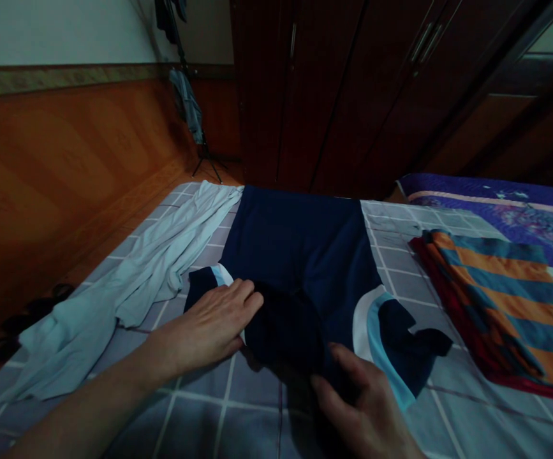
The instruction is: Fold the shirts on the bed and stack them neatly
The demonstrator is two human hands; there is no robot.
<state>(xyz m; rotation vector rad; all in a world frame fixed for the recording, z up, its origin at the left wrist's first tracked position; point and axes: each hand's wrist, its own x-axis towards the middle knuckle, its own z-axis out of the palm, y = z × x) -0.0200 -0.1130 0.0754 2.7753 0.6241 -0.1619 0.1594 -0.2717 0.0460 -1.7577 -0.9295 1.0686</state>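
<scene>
While flat-fingered hands (209, 325) press the navy shirt (305, 268), striped cloth (501, 299) lies right.

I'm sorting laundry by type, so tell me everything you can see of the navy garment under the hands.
The navy garment lies spread flat on the checked grey bedsheet, its far edge toward the wardrobe. It looks like smooth, sporty fabric, dark blue with curved white and light-blue bands near each sleeve. The near part is bunched and folded over. The left hand presses flat on its left sleeve; the right hand grips the dark near edge. A pale garment lies beside it on the left.
</scene>
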